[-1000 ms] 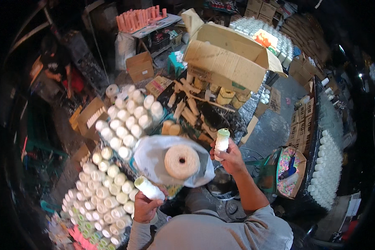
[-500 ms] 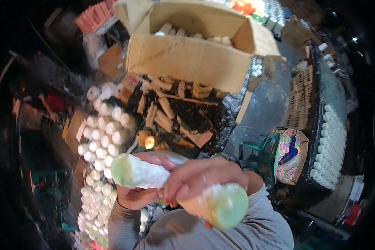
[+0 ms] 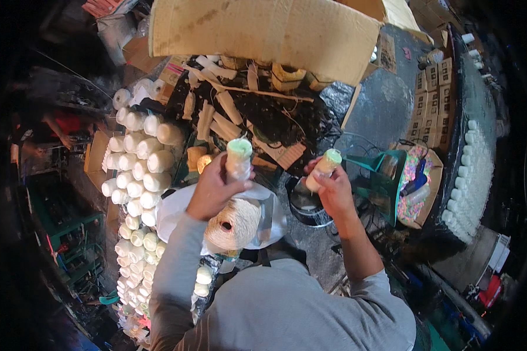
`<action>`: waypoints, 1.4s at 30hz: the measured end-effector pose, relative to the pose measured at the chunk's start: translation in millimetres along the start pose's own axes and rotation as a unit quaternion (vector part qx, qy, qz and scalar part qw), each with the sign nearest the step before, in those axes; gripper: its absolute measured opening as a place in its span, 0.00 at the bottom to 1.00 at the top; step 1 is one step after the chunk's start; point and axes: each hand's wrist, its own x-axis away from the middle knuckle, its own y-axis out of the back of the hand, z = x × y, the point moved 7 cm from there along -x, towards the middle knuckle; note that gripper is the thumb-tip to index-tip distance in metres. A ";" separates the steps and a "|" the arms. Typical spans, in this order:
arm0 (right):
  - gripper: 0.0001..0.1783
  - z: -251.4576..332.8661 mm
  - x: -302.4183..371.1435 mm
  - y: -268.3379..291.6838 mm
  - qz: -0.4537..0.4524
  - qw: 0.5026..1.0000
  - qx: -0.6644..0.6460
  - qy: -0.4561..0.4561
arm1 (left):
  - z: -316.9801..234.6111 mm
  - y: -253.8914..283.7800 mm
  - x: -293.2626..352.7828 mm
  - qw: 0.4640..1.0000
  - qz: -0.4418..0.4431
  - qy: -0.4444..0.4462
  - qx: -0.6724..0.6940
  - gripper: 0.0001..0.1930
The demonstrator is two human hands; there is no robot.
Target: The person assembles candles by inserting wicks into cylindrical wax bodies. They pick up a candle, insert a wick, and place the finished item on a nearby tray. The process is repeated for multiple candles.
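Observation:
My left hand (image 3: 212, 190) is closed around an upright whitish cylinder with a pale green top (image 3: 239, 157). Farther right, my right hand (image 3: 336, 196) grips a slimmer, cream-coloured cylinder with a green end (image 3: 324, 169), tilted a little to the right. The two pieces are held apart. Below my left hand lies a large cone of cream twine (image 3: 234, 225) with a dark hole in its middle, resting in white plastic sheeting (image 3: 175, 210). A dark round tub (image 3: 306, 205) stands under my right hand.
Stacked white cylinders (image 3: 140, 169) fill the left side. A cardboard box (image 3: 263, 35) stands ahead, over scattered pale rolls (image 3: 228, 106). At right are a green stool (image 3: 383, 175), a carton of coloured bits (image 3: 424, 219) and rows of white pieces (image 3: 471, 175). Another person's arm (image 3: 58, 130) shows far left.
My hands have moved apart and farther from my body. The two cylinders, held lying close together before, are now separate and more upright. The view has shifted, bringing the twine cone into sight.

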 end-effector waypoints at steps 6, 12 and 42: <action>0.26 -21.5 -38.7 61.2 -0.144 0.961 0.183 0.149 | 50.7 -36.7 -54.1 0.997 -0.019 -0.078 0.004 0.26; 0.28 -5.9 -64.8 81.3 -0.161 0.861 0.419 0.240 | 93.5 -97.2 -75.1 0.967 -0.090 -0.141 -0.193 0.27; 0.33 2.1 -116.7 90.3 0.024 0.877 0.418 0.237 | 155.7 -139.5 -147.1 0.889 -0.088 -0.226 -0.388 0.34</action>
